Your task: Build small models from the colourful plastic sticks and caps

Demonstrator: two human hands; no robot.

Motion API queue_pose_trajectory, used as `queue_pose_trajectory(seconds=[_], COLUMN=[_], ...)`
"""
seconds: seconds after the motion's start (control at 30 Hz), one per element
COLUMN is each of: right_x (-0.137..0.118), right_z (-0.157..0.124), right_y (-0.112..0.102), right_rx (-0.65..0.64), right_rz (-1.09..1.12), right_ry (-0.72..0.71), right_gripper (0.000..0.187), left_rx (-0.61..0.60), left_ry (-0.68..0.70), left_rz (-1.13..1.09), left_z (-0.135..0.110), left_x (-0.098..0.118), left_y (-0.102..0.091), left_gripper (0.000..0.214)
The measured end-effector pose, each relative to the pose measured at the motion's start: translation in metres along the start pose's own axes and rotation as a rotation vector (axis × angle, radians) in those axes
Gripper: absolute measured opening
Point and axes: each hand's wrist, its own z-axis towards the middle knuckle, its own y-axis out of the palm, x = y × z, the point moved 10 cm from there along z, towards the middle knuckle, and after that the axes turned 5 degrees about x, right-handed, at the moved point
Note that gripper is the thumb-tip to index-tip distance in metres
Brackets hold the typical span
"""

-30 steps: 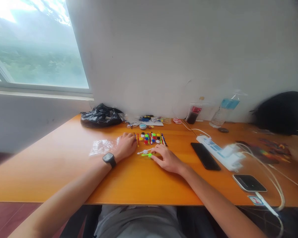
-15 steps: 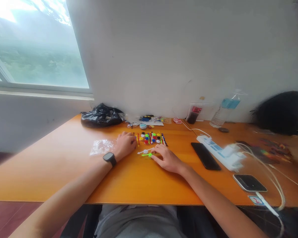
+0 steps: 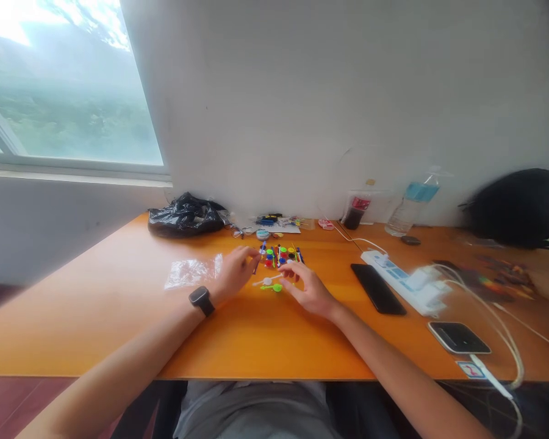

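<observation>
Already, the white arrow (image 3: 268,281) and green arrow (image 3: 277,288) lie on the table (image 3: 229,341), nearer than the remaining coloured cluster (image 3: 282,252), while the left hand (image 3: 235,271) seemingly pinches a bluish stick (image 3: 263,247) and the right hand (image 3: 310,291) gapes, apparently bare.

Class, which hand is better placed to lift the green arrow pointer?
Probably the right hand: it is nearer the green arrow pointer, and the left hand seems to hold a thin piece.

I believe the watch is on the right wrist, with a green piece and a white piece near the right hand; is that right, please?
Not quite: the head view shows the watch on the left wrist. The green piece and white piece do lie near the right hand.
</observation>
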Motion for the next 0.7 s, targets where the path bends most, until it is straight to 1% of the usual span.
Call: queue_pose_trajectory(seconds=[0.1,0.2,0.27,0.33,0.37,0.43,0.5,0.57,0.6,0.63,0.7], right_x=[0.011,0.012,0.010,0.010,0.011,0.016,0.022,0.028,0.031,0.034,0.038], right_z=[0.001,0.000,0.000,0.000,0.000,0.001,0.002,0.002,0.003,0.003,0.002], right_y=[0.001,0.007,0.009,0.007,0.005,-0.001,-0.008,-0.013,-0.014,-0.014,-0.012], right_rx=[0.003,-0.041,-0.059,-0.042,-0.021,0.043,0.111,0.158,0.171,0.174,0.161], right_rz=[0.139,0.269,0.343,0.382,0.392,0.408,0.425,0.446,0.455,0.463,0.471], right_ry=[0.120,0.182,0.194,0.203,0.212,0.238,0.260,0.279,0.291,0.304,0.325], right_gripper=[0.030,0.034,0.038,0.040,0.040,0.040,0.040,0.040,0.040,0.040,0.040], left_rx=[-0.028,-0.105,-0.126,-0.121,-0.103,-0.034,0.070,0.122,0.137,0.126,0.067], left_ry=[0.141,0.296,0.371,0.413,0.416,0.379,0.294,0.199,0.144,0.098,-0.016], left_rz=[-0.031,-0.076,-0.091,-0.082,-0.065,-0.006,0.071,0.157,0.200,0.245,0.335], left_z=[-0.014,-0.030,-0.036,-0.036,-0.034,-0.025,-0.013,-0.002,0.002,0.004,0.006], left_x=[0.038,0.071,0.083,0.087,0.085,0.074,0.055,0.030,0.016,0.004,-0.023], left_y=[0.009,0.020,0.023,0.021,0.018,0.008,-0.007,-0.017,-0.020,-0.021,-0.016], left_gripper=[0.019,0.018,0.018,0.016,0.013,0.011,0.015,0.017,0.020,0.023,0.019])
